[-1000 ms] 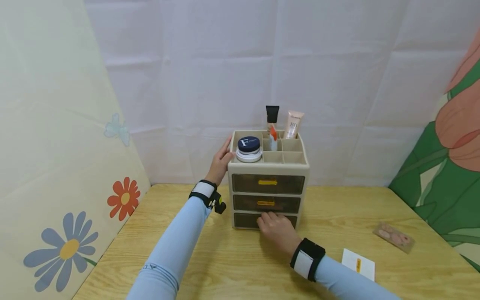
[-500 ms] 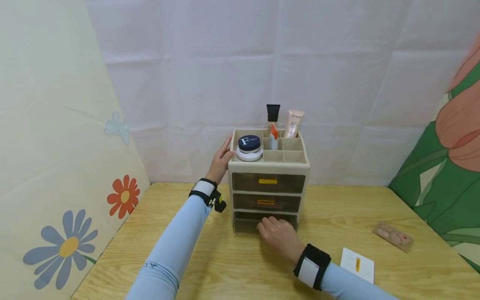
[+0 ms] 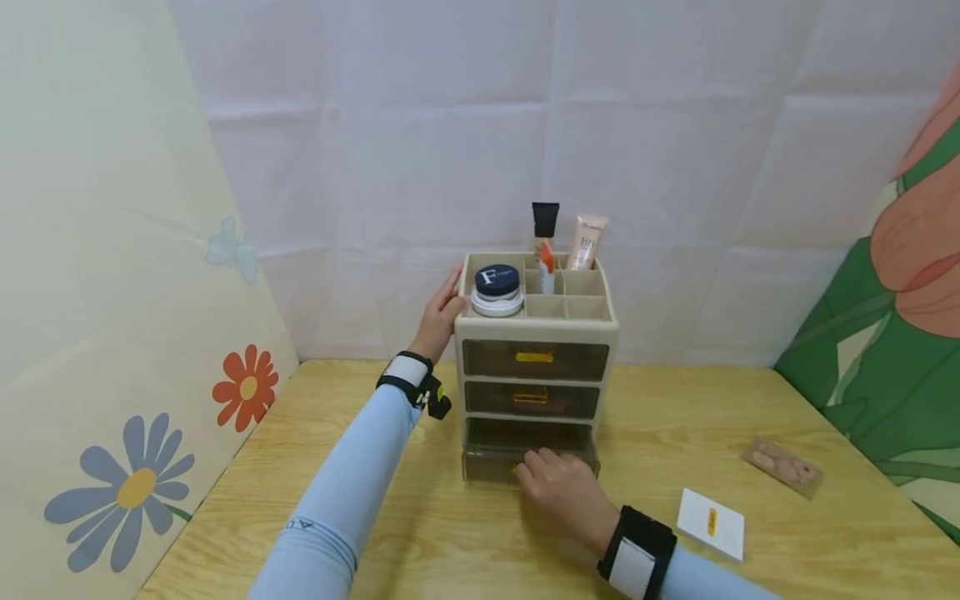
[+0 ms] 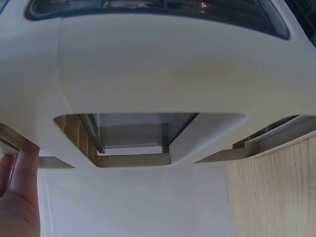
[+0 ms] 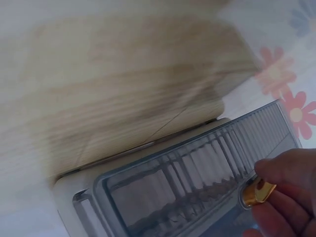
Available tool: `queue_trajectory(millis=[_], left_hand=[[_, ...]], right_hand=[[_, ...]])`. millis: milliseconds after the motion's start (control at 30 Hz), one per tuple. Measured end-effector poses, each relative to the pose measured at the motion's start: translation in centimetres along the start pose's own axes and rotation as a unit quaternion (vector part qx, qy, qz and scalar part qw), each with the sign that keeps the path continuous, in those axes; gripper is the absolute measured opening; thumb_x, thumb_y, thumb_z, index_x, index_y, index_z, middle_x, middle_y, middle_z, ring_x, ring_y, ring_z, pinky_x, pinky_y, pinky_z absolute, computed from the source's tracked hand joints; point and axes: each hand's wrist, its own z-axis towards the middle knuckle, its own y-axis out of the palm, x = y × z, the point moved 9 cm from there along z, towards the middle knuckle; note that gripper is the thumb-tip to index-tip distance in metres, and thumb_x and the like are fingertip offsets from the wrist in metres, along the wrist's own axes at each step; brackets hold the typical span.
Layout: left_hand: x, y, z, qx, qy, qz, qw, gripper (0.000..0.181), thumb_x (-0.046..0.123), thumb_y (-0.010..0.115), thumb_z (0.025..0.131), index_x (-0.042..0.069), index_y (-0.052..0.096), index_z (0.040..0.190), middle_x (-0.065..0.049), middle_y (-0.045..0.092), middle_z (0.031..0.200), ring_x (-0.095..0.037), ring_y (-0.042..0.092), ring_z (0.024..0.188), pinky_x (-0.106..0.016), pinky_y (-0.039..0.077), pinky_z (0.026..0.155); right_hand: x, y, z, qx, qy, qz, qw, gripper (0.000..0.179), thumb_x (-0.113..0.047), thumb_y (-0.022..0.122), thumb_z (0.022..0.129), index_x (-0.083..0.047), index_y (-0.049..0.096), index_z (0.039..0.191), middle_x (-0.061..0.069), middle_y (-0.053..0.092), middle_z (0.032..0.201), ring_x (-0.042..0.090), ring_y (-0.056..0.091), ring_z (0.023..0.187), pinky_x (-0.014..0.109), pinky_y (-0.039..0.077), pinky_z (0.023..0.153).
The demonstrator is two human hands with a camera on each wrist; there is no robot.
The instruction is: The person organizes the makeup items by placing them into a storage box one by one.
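Observation:
A cream drawer organizer (image 3: 534, 328) with smoky see-through drawers stands on the table. My left hand (image 3: 438, 315) rests along its left side, fingers straight, thumb near the top rim. In the left wrist view, fingers (image 4: 24, 170) touch the organizer beside a side opening. The bottom drawer (image 3: 487, 467) is pulled partway out. My right hand (image 3: 566, 492) pinches its gold handle (image 5: 257, 191) between thumb and fingers. The two upper drawers (image 3: 480, 360) are closed. On top sit a navy-lidded jar (image 3: 497, 282), a black-capped tube (image 3: 545, 219), a pink BB tube (image 3: 587, 242) and a small orange-tipped tube (image 3: 547, 275).
To the right on the wooden table (image 3: 375, 533) lie a white square case (image 3: 711, 523) with a gold label and a flat brown palette (image 3: 782, 467). A white cloth (image 3: 405, 167) hangs behind, with flower-patterned panels (image 3: 150, 333) at the sides.
The bottom drawer has slid out toward me, drawn by my right hand on its handle. My left hand stays at the organizer's side.

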Motion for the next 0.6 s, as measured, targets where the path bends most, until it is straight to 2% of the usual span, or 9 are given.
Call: queue_trajectory(millis=[167, 400, 600], left_hand=[[0.0, -0.1, 0.0, 0.007, -0.002, -0.001, 1.0000, 0.062, 0.016, 0.045, 0.097, 0.024, 0.025, 0.156, -0.013, 0.036, 0.152, -0.028, 0.045, 0.125, -0.047, 0.043, 0.097], [0.0, -0.1, -0.1, 0.009, -0.005, -0.006, 0.9999, 0.062, 0.014, 0.045, 0.097, 0.023, 0.026, 0.155, -0.013, 0.038, 0.151, -0.028, 0.047, 0.123, -0.042, 0.045, 0.092], [0.0, 0.0, 0.0, 0.006, -0.004, -0.010, 0.9999, 0.062, 0.013, 0.045, 0.098, 0.023, 0.025, 0.156, -0.012, 0.035, 0.153, -0.028, 0.045, 0.125, -0.043, 0.044, 0.093]], right_hand=[[-0.7, -0.8, -0.3, -0.012, 0.002, 0.029, 0.9995, 0.062, -0.011, 0.010, 0.107, -0.006, 0.059, 0.070, 0.001, 0.052, 0.066, 0.013, 0.050, 0.053, 0.025, 0.038, 0.038], [-1.9, -2.0, -0.7, -0.010, -0.004, 0.041, 0.9991, 0.062, -0.010, 0.010, 0.106, -0.008, 0.060, 0.070, 0.001, 0.054, 0.067, 0.012, 0.052, 0.055, 0.023, 0.041, 0.040], [-2.4, -2.6, -1.0, -0.014, -0.001, 0.046, 0.9988, 0.060, -0.009, 0.012, 0.106, -0.008, 0.060, 0.071, 0.001, 0.055, 0.068, 0.012, 0.054, 0.055, 0.023, 0.042, 0.040]])
